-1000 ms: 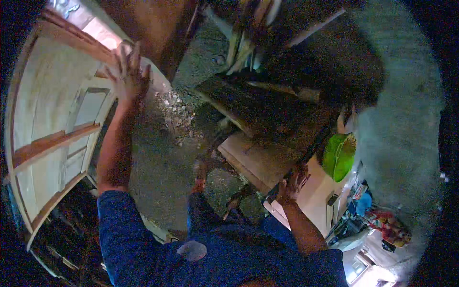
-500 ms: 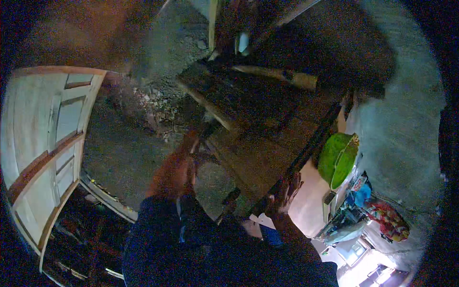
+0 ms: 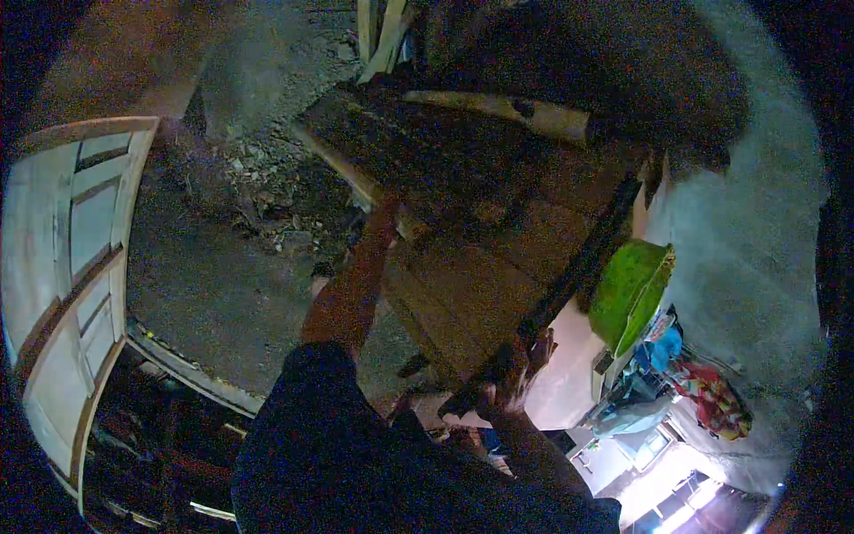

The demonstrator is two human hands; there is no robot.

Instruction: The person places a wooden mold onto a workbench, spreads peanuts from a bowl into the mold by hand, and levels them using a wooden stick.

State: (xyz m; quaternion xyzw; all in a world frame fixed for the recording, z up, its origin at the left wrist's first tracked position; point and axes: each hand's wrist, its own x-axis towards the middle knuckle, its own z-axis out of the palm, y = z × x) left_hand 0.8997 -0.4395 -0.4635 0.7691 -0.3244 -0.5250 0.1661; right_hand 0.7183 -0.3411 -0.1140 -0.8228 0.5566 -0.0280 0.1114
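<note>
Head view: wooden panel (image 3: 471, 285) between hands. Right hand (image 3: 523, 360) grasps its dark edge; left hand (image 3: 390, 222) at opposite edge, grip too dark to tell. Even support both sides should limit twisting. Dim room: floor (image 3: 213, 285), rubble (image 3: 258, 169) left of left hand; green tub (image 3: 627, 298) right of right hand.

The fingers of the left hand (image 3: 390, 215) merge into shadow on the planked wooden panel (image 3: 485, 289), so their contact with it cannot be read. The right hand (image 3: 516, 369) is dim and blurred at the panel's dark edge, its grip partly hidden. The upper edge crops the upright timbers (image 3: 382, 40); the lower edge cuts off the dark-clothed torso (image 3: 418, 481). Individual pieces of rubble (image 3: 267, 173) are too small to identify. Blur obscures the contents of the red patterned bundle (image 3: 712, 396), and glare whitens the area beneath it.
</note>
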